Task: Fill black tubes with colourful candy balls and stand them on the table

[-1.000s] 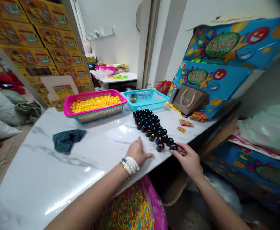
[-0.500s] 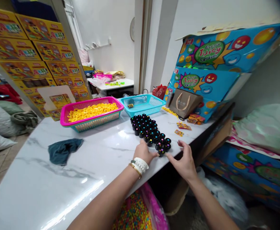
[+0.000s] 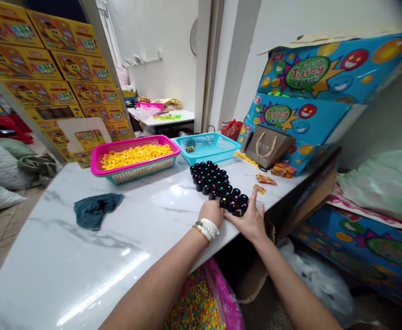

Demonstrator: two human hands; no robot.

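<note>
A person's 2 bare hands work over a white marbled table (image 3: 50,256), described left to right, with 12 o'clock at the top of the view. At 10 o'clock, yellow printed boxes (image 3: 57,82) stand stacked. Between 8 and 9, a crumpled dark cloth (image 3: 96,211) lies on the table. At 9, a pink basket (image 3: 100,172) filled with yellow rings (image 3: 135,156) sits inside a teal basket (image 3: 146,172). At 6, below the table edge, is an open pink bag (image 3: 226,300) of many-coloured little balls (image 3: 197,302). Near the centre is a blue basket (image 3: 209,157).

The left hand (image 3: 211,211), wearing bracelets, is just before 5:30. Its fingers are curled against the near end of the black cylinders (image 3: 209,176); whether it grips any, I cannot tell. These short pieces, with coloured dots on top, stand packed together from the centre towards 5. The right hand (image 3: 249,220), past 4, is spread, cupping their near end without closing.

At 3 lie small packets (image 3: 266,179), with a brown paper bag (image 3: 268,147) behind; at 2, blue gum boxes (image 3: 304,73).

Uneven pressure could tip or scatter the pieces. The near end is close to the table edge, so a pull towards the body might drop some; bracelets could also snag them.
</note>
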